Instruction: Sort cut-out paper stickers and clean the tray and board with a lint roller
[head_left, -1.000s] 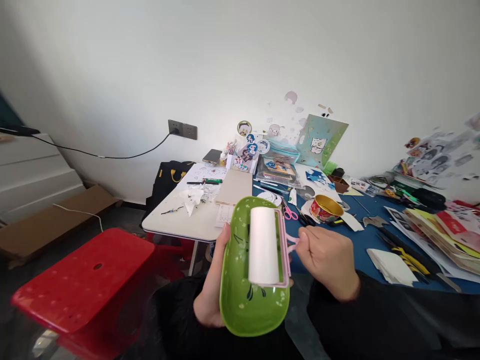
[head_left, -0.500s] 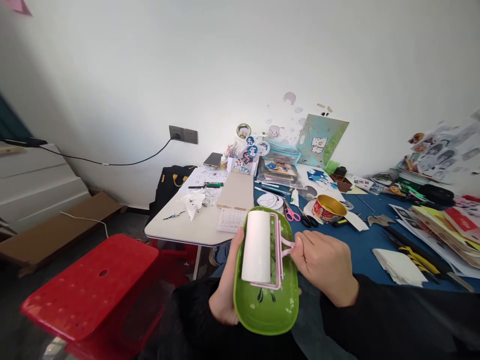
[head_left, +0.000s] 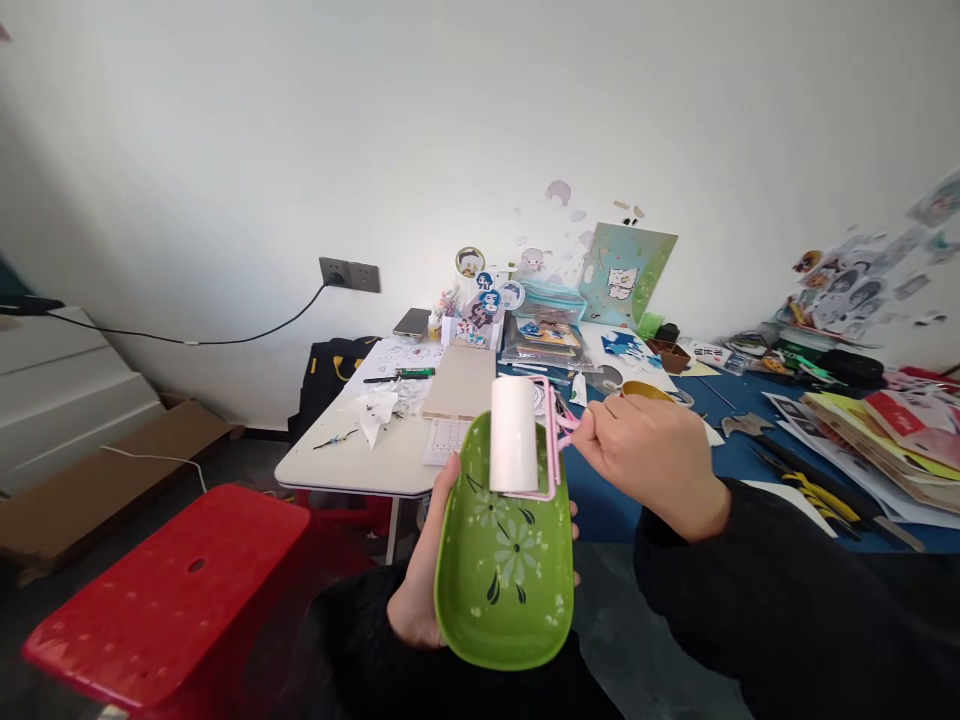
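White cylindrical roller (head_left: 514, 435) over glossy, round-cornered green dish (head_left: 506, 575).

Seemingly a craft corner in a room, home or studio I cannot tell: cartoon stickers (head_left: 865, 290) dot the wall (head_left: 420, 140) behind the blue counter (head_left: 731, 465), pliers (head_left: 814, 490) and a paper pile (head_left: 851, 432) lie near its front edge, and a red stool (head_left: 169, 595) stands by the near left corner of the white counter (head_left: 330, 458).

Soft, fairly even light from an unseen source brightens the wall (head_left: 420, 150), greying toward the upper left; the floor (head_left: 259, 455) sits in shadow, the dish (head_left: 517, 620) and stool (head_left: 172, 590) shine faintly, the sleeves (head_left: 810, 620) lose detail, and edges look stretched
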